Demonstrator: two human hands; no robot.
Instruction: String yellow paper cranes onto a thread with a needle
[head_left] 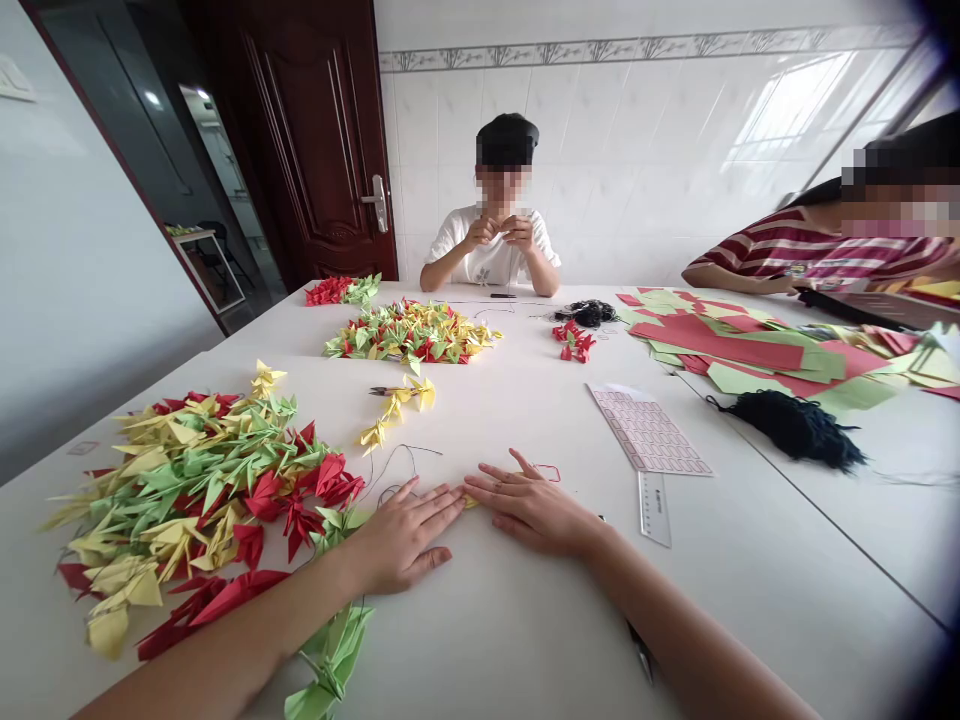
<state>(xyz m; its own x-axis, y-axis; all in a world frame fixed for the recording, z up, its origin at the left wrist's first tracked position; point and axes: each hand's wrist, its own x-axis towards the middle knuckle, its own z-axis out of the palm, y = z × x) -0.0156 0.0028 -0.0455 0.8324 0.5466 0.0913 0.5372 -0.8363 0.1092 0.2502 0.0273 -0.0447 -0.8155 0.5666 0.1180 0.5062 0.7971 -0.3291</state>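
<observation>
My left hand (401,535) lies flat on the white table with its fingers stretched toward the right. My right hand (536,508) is flat too, fingers spread, its tips meeting those of the left. A bit of yellow paper (472,501) shows beneath the fingertips; the rest is covered. Beside my left hand and forearm lies a big pile of folded paper cranes (217,480) in red, yellow and green. Some green cranes (330,650) lie under and in front of that forearm. Dark thread (397,450) curls on the table beyond my left hand.
Yellow cranes (394,412) lie ahead by a dark pointed tool. A printed card (649,428), a clear ruler (654,508), black thread (795,425) and paper sheets (720,345) are at right. A pen (641,655) lies near my right forearm. Two people sit across and at right.
</observation>
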